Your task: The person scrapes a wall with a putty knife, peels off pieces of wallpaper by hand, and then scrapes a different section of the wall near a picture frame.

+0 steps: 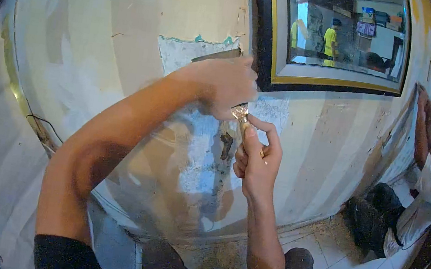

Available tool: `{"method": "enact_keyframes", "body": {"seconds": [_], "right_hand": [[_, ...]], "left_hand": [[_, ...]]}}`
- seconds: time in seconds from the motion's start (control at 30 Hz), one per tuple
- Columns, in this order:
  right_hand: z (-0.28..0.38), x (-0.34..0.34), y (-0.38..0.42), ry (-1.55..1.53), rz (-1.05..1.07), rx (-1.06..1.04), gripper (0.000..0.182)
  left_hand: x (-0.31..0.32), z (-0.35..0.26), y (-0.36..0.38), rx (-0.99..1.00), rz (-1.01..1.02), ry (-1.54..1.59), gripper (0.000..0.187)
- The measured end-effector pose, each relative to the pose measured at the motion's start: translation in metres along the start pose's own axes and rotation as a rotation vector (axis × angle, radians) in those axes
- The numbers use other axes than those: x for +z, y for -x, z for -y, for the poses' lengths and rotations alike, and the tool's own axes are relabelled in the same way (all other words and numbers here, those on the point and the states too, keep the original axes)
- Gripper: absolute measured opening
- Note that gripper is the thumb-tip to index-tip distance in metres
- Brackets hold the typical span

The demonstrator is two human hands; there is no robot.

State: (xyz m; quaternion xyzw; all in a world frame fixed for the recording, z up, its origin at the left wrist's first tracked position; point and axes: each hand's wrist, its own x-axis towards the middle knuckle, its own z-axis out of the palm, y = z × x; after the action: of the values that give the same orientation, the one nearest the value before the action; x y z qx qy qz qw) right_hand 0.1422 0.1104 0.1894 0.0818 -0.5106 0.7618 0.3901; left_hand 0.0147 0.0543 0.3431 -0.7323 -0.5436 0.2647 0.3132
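My left hand [227, 86] reaches across in front of the wall and is closed in a fist, slightly blurred. A wide, flat scraper blade [216, 56] sticks out from it along the wall, beside a bare patch where the paint has come off. Just below, my right hand [261, 159] grips a small putty knife [240, 111], its metal blade pointing up and smeared with pale material. That blade's tip is right at the underside of my left hand. Around both hands the wall [313, 136] shows white and bluish patches, with dark marks beneath.
A framed mirror [336, 83] with a black and gold border hangs at the upper right. On the far right, another person's arms [422, 126] reach up to the wall, with a dark bag-like heap [374, 207] nearby. Debris lies on the tiled floor [319, 257]. My knees are below.
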Motion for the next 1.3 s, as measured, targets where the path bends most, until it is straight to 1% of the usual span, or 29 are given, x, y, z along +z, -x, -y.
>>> {"method": "enact_keyframes", "body": {"seconds": [0.03,0.07,0.1,0.13,0.2,0.23,0.3,0.33,0.37,0.43,0.5,0.53,0.6,0.63,0.7,0.73,0.8,0.87,0.93,0.97,1.07,1.13,1.2,1.27,1.3], "right_hand": [[-0.001,0.002,0.002,0.001,-0.008,0.028,0.018],[-0.002,0.002,0.007,0.0,-0.017,0.065,0.018],[-0.007,0.002,0.013,0.021,-0.026,0.038,0.018],[-0.008,0.002,0.008,0.017,-0.023,0.033,0.018],[-0.007,0.002,-0.003,0.022,-0.038,-0.046,0.018],[-0.001,0.003,-0.002,-0.011,-0.048,0.025,0.018],[-0.002,0.004,0.004,-0.004,-0.03,0.045,0.018],[-0.004,0.004,0.008,0.001,-0.027,0.07,0.019],[-0.006,0.004,0.007,-0.003,-0.028,0.074,0.019],[-0.01,0.002,0.0,0.026,-0.032,-0.026,0.019],[-0.01,0.003,-0.003,0.015,-0.048,-0.004,0.02],[-0.008,0.005,-0.005,0.006,-0.053,0.013,0.02],[-0.005,0.007,0.005,-0.015,-0.049,0.043,0.02],[-0.007,0.006,0.006,0.015,-0.045,0.025,0.019],[-0.005,0.005,0.0,0.046,-0.04,0.005,0.019],[0.0,0.006,-0.007,0.01,-0.044,0.004,0.019],[0.004,0.008,-0.012,-0.029,-0.038,-0.009,0.019],[0.002,0.006,0.002,0.018,-0.038,0.037,0.019],[0.002,0.009,-0.004,0.024,-0.034,0.003,0.021],[0.002,0.009,-0.004,0.037,-0.038,-0.019,0.023],[0.003,0.005,-0.008,0.018,-0.033,-0.045,0.022],[0.005,0.006,0.0,0.039,-0.022,-0.004,0.022],[0.01,0.011,-0.009,0.052,-0.007,-0.014,0.021],[0.013,0.014,-0.021,0.012,-0.048,-0.053,0.021],[0.017,0.009,-0.018,-0.031,-0.018,-0.001,0.018]], "left_hand": [[0.002,-0.001,0.0,0.001,-0.001,0.002,0.029],[0.006,-0.006,0.001,0.0,0.076,0.037,0.03],[0.007,-0.007,0.001,0.0,0.156,0.067,0.031],[0.005,-0.002,0.001,-0.001,0.158,0.06,0.031],[0.0,0.006,0.0,0.029,0.009,0.017,0.033],[-0.001,0.003,-0.001,0.027,0.013,0.02,0.033],[-0.003,0.0,-0.001,-0.022,0.146,-0.025,0.035],[0.0,-0.003,0.002,-0.026,0.15,-0.016,0.035],[0.003,-0.004,0.003,0.012,0.123,-0.013,0.035],[0.001,0.001,0.002,0.057,0.096,-0.024,0.036],[-0.003,0.009,0.0,0.071,0.011,-0.004,0.035],[-0.004,0.008,-0.001,0.069,0.005,-0.005,0.035],[-0.001,-0.001,-0.001,0.026,0.151,-0.011,0.034],[-0.002,0.003,-0.002,0.025,0.149,-0.016,0.034],[-0.005,0.012,-0.004,0.05,0.082,-0.083,0.032],[-0.006,0.009,-0.004,0.054,0.083,-0.074,0.032],[-0.011,0.014,-0.004,0.028,0.015,-0.066,0.031],[-0.003,0.005,0.0,0.014,0.062,-0.061,0.03],[-0.001,0.001,0.004,0.023,0.047,0.041,0.031],[0.0,0.003,0.002,0.026,0.045,0.043,0.031],[-0.005,0.009,-0.001,-0.018,0.006,0.017,0.034],[0.0,0.007,0.002,0.019,0.006,0.065,0.038],[-0.012,0.023,0.0,0.036,0.001,-0.006,0.039],[-0.012,0.024,-0.006,0.063,-0.005,-0.044,0.039],[-0.012,0.023,-0.006,0.054,-0.007,-0.018,0.04]]}}
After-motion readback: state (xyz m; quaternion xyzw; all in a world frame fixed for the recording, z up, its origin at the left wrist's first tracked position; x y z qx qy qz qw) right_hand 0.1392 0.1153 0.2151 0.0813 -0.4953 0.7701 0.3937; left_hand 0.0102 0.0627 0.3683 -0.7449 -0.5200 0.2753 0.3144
